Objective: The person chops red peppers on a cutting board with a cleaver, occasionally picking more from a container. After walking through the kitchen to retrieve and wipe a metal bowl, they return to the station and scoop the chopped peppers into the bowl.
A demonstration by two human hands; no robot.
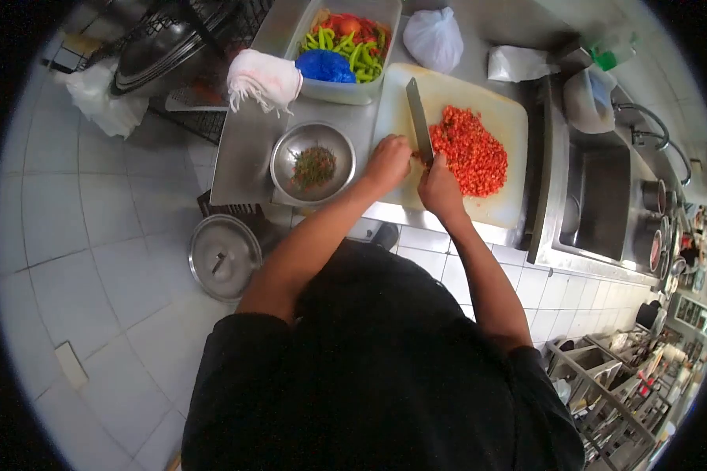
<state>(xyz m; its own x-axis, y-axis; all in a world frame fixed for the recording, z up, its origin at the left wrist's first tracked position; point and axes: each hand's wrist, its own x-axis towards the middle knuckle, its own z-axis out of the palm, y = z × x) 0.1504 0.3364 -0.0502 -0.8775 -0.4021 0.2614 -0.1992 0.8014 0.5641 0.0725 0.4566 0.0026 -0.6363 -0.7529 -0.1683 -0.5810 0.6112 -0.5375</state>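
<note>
My right hand [440, 187] is wrapped round the handle of a kitchen knife [419, 114], whose broad blade points away from me over the cutting board [491, 94]. To its left, my left hand [390, 162] rests at the board's left side with the fingers curled closed. What those fingers hold, if anything, is hidden. A heap of finely chopped red pepper or tomato [471, 153] covers the board just right of the blade. Left of my left hand stands a steel bowl [281, 177] with green and reddish scraps [314, 166] in it.
Behind the board, a plastic tub [346, 93] holds green peppers [361, 59], red pieces and a blue bag [324, 67]. A white cloth [263, 77] hangs at its left. A tied white bag [434, 41] sits behind. At right is a sink [597, 188]; a lidded pot [225, 255] stands low left.
</note>
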